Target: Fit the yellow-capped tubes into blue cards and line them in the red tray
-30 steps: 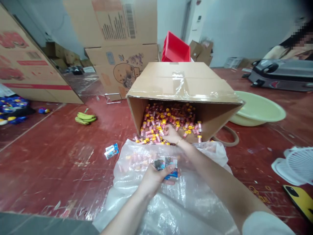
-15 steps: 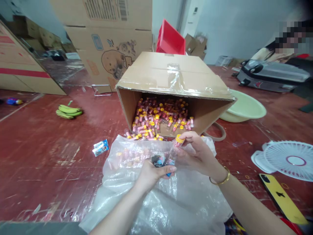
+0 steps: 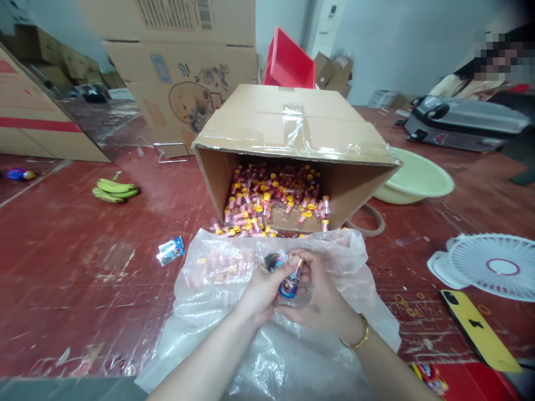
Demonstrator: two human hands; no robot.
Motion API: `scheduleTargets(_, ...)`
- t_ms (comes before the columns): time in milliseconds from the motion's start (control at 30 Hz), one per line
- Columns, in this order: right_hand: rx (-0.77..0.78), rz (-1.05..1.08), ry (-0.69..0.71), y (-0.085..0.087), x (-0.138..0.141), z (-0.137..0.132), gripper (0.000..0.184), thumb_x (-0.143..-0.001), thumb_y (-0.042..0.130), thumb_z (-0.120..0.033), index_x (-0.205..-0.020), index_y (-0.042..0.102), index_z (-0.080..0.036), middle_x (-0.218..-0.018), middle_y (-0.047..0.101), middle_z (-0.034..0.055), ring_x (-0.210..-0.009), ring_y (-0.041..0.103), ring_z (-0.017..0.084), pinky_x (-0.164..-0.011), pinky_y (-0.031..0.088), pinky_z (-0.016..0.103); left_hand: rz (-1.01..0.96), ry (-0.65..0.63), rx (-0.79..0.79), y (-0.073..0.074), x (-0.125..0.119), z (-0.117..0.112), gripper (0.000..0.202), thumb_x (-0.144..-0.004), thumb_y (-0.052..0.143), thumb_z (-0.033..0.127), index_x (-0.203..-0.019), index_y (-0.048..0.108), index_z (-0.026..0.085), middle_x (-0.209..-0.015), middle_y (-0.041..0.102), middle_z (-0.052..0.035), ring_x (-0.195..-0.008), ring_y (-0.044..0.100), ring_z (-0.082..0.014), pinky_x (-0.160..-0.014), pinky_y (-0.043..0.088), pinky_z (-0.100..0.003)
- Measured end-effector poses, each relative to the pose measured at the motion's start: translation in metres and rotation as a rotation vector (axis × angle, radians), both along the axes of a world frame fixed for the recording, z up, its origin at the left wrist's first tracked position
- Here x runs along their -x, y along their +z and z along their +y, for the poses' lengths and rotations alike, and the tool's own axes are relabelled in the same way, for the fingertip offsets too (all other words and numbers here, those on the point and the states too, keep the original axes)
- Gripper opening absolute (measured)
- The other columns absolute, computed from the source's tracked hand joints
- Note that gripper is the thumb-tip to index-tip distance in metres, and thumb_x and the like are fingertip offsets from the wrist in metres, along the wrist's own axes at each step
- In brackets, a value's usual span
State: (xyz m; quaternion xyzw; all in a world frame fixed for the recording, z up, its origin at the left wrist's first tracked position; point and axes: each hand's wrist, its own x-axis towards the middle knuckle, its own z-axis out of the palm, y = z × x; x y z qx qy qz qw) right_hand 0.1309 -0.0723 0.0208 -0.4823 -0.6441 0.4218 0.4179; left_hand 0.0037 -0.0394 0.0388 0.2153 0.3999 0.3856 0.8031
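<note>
Over the plastic sheet, my two hands meet around a small candy tube with a blue printed wrapper about it. My left hand is closed, its thumb pressing on the wrapper, and dark printed wrappers stick out above its fingers. Around the tube's other side curl the fingers of my right hand, near its top end; they hide most of the cap. Beyond them, many pink-filled tubes with yellow caps lie in and spill from a cardboard box on its side.
Loose blue wrappers and bananas lie on the red floor at left. To the right are a pale green basin, a white fan grille and a yellow phone. A person sits behind a grey suitcase.
My right hand has come down with the yellow-capped tube to my left hand. The tube now sits upright within the blue wrapper, and my hands have closed together around it.
</note>
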Motion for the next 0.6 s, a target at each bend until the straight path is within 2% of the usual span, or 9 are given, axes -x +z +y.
scheduleTargets(100, -0.091, 0.000, -0.103, -0.006, 0.002, -0.001, 0.066, -0.066, 0.073, -0.016, -0.119, 0.036, -0.027, -0.121, 0.045, 0.0084, -0.110, 0.055, 0.025, -0.087, 0.053, 0.039, -0.027, -0.020, -0.011, 0.002, -0.003, 0.000, 0.043, -0.061, 0.086, 0.038, -0.089, 0.072, 0.009, -0.079, 0.073, -0.0125, -0.069, 0.068, -0.0213, -0.055, 0.055, -0.026)
scheduleTargets(233, -0.207, -0.020, -0.177, -0.007, -0.007, 0.000, 0.066, -0.064, 0.074, -0.014, -0.117, 0.037, -0.026, -0.117, 0.047, 0.0072, -0.111, 0.053, 0.024, -0.095, 0.047, 0.041, -0.002, -0.018, -0.010, -0.002, 0.004, -0.001, 0.040, -0.069, 0.080, 0.042, -0.091, 0.072, 0.010, -0.080, 0.073, -0.0110, -0.068, 0.067, -0.0169, -0.058, 0.053, -0.021)
scheduleTargets(333, -0.177, -0.017, -0.207, -0.005, -0.015, -0.007, 0.069, -0.063, 0.079, -0.019, -0.118, 0.037, -0.026, -0.115, 0.050, 0.0068, -0.106, 0.055, 0.023, -0.094, 0.047, 0.041, 0.061, -0.052, 0.015, -0.009, 0.009, -0.003, 0.036, -0.073, 0.076, 0.039, -0.096, 0.072, 0.012, -0.083, 0.073, -0.0097, -0.069, 0.066, -0.0167, -0.056, 0.052, -0.021)
scheduleTargets(400, -0.134, 0.015, -0.201, -0.004, -0.017, -0.013, 0.069, -0.062, 0.081, -0.021, -0.115, 0.038, -0.026, -0.111, 0.052, 0.0052, -0.101, 0.057, 0.022, -0.090, 0.049, 0.038, 0.074, -0.117, -0.013, -0.013, 0.008, -0.005, 0.034, -0.071, 0.079, 0.035, -0.095, 0.072, 0.012, -0.083, 0.072, -0.0086, -0.071, 0.066, -0.0166, -0.061, 0.053, -0.022)
scheduleTargets(500, -0.108, 0.046, -0.199, -0.003, -0.018, -0.019, 0.064, -0.062, 0.078, -0.016, -0.111, 0.039, -0.026, -0.107, 0.052, 0.0033, -0.102, 0.057, 0.021, -0.089, 0.049, 0.035, 0.070, -0.192, -0.093, -0.013, -0.001, -0.009, 0.031, -0.063, 0.085, 0.026, -0.086, 0.071, 0.011, -0.076, 0.070, -0.0057, -0.069, 0.064, -0.0142, -0.067, 0.051, -0.022)
scheduleTargets(600, -0.103, 0.043, -0.223, -0.003, -0.018, -0.022, 0.067, -0.061, 0.075, -0.010, -0.114, 0.037, -0.026, -0.109, 0.050, 0.0034, -0.104, 0.056, 0.021, -0.089, 0.049, 0.034, 0.043, -0.207, -0.107, -0.010, -0.009, -0.013, 0.029, -0.064, 0.085, 0.026, -0.084, 0.070, 0.011, -0.074, 0.069, -0.0052, -0.068, 0.064, -0.0146, -0.068, 0.051, -0.024)
